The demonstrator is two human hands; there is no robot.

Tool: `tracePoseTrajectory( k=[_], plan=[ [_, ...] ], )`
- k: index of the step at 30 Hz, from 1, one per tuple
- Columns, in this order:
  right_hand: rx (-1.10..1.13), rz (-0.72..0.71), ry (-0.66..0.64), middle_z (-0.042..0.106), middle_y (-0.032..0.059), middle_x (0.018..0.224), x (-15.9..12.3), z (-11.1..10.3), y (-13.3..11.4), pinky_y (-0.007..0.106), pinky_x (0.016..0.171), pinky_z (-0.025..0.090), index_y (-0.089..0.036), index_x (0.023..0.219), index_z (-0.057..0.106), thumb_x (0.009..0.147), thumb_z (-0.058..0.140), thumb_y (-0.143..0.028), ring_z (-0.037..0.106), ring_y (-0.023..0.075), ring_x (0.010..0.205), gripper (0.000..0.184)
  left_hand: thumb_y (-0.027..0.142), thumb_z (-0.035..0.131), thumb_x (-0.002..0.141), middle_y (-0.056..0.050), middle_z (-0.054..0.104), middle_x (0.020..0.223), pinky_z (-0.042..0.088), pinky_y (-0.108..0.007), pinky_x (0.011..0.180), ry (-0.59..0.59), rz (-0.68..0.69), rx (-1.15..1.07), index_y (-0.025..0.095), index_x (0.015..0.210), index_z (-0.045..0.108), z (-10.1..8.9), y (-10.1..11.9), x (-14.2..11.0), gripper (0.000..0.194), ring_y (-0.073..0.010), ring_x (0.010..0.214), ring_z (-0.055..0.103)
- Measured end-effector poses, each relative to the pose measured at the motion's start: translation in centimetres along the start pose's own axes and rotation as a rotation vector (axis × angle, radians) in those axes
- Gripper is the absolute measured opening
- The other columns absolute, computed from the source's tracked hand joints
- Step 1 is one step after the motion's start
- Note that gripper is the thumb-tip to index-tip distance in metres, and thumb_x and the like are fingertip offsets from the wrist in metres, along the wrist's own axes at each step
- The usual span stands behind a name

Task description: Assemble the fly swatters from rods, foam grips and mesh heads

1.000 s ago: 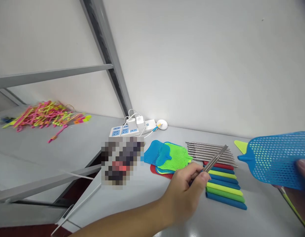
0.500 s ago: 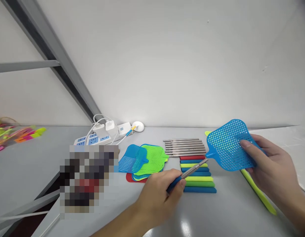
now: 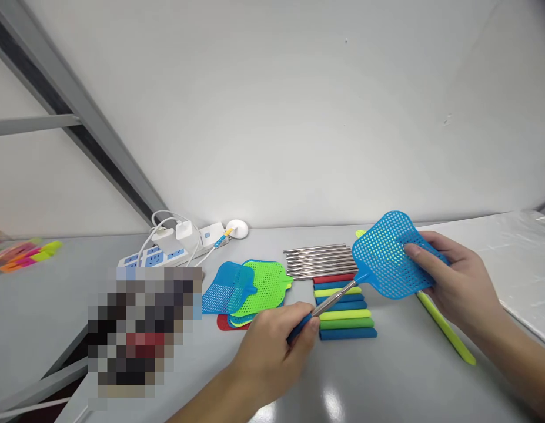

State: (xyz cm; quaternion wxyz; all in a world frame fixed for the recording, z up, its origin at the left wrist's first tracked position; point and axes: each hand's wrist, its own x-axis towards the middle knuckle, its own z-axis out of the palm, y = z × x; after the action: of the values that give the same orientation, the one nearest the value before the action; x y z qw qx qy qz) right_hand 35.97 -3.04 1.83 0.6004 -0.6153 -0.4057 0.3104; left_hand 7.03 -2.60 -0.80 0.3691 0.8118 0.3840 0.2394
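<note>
My left hand [image 3: 281,346] is closed around the blue grip of a metal rod [image 3: 334,299]. The rod's upper end meets the neck of a blue fly swatter head [image 3: 389,258]; whether it is pushed fully in I cannot tell. My right hand [image 3: 452,276] pinches that head by its right edge, thumb on top. Behind the head lies a yellow-green fly swatter [image 3: 446,329], partly covered by it. Left of the rod is a pile of loose swatter heads [image 3: 266,288] in green, blue and red. Metal rods [image 3: 318,258] lie in a row near the wall, with coloured grips [image 3: 347,324] in front of them.
At the back left stands a power strip [image 3: 155,258] with white plugs and cables, beside a round white device [image 3: 237,228]. A pixelated patch covers the table's left part. Colourful items [image 3: 29,255] lie far left. Clear plastic sheeting [image 3: 523,264] covers the right side.
The view has swung a little to the right, so most things appear further left. Both hands keep their hold on the rod's grip and the blue head.
</note>
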Motion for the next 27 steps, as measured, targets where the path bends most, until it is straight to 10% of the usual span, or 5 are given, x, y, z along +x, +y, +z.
tracePoseTrajectory(
  k=[10, 21, 27],
  plan=[
    [0.116, 0.123, -0.147, 0.066, -0.0007, 0.075, 0.4, -0.4, -0.9, 0.026, 0.054, 0.050, -0.028, 0.103, 0.070, 0.071, 0.081, -0.042, 0.060, 0.0166, 0.062, 0.037, 0.052, 0.044, 0.097, 0.008, 0.031, 0.054, 0.020, -0.023, 0.048, -0.263, -0.371, -0.729, 0.016, 0.096, 0.065, 0.6, 1.1, -0.6, 0.042, -0.0090, 0.049, 0.027],
    [0.148, 0.292, -0.214, 0.069, 0.0000, 0.081, 0.8, -0.1, -1.5, 0.021, 0.053, 0.049, -0.025, 0.100, 0.071, 0.071, 0.082, -0.040, 0.063, 0.0133, 0.064, 0.035, 0.057, 0.044, 0.096, 0.008, 0.029, 0.055, 0.017, -0.025, 0.047, -0.247, -0.373, -0.543, 0.018, 0.098, 0.068, -0.2, 1.4, -0.3, 0.045, -0.0098, 0.053, 0.026],
    [0.136, 0.242, -0.247, 0.071, 0.0026, 0.083, 0.8, 0.0, -1.3, 0.024, 0.054, 0.052, -0.024, 0.106, 0.072, 0.068, 0.083, -0.044, 0.065, 0.0157, 0.065, 0.044, 0.053, 0.048, 0.096, 0.008, 0.033, 0.053, 0.019, -0.022, 0.042, -0.302, -0.402, -0.790, 0.016, 0.095, 0.066, -0.1, 1.1, -0.3, 0.041, -0.0074, 0.045, 0.027]
  ],
)
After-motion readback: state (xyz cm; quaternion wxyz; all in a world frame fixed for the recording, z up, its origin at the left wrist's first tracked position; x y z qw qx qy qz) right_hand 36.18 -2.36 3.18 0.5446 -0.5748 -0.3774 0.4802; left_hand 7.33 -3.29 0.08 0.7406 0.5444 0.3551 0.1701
